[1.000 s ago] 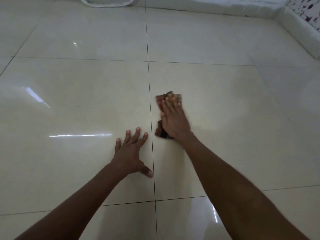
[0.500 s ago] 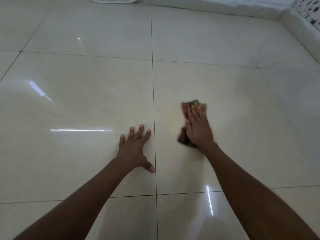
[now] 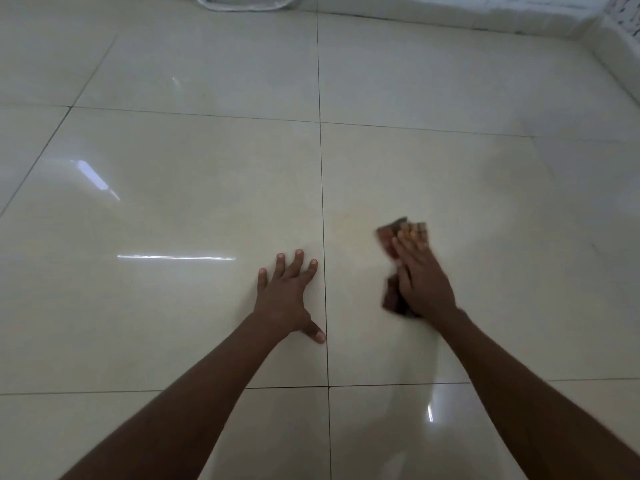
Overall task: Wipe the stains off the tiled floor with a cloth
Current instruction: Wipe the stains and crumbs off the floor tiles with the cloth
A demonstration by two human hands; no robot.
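Observation:
A glossy cream tiled floor point(image 3: 207, 174) fills the view. My right hand point(image 3: 420, 277) presses flat on a folded reddish-brown patterned cloth point(image 3: 389, 237), right of the middle grout line; the cloth shows beyond my fingertips and beside my palm. A faint yellowish stain point(image 3: 349, 220) lies just left of the cloth. My left hand point(image 3: 285, 299) rests flat on the tile left of the grout line, fingers spread, holding nothing. The right hand and cloth are blurred by motion.
A white skirting and wall base point(image 3: 485, 15) runs along the far edge and turns down the right side. A white rounded rim of some object point(image 3: 242, 5) sits at the top, left of the middle. A dull patch point(image 3: 509, 168) marks the right tile.
My right hand has slid the cloth to the right, away from the middle grout line. My left hand has stayed planted in the same spot.

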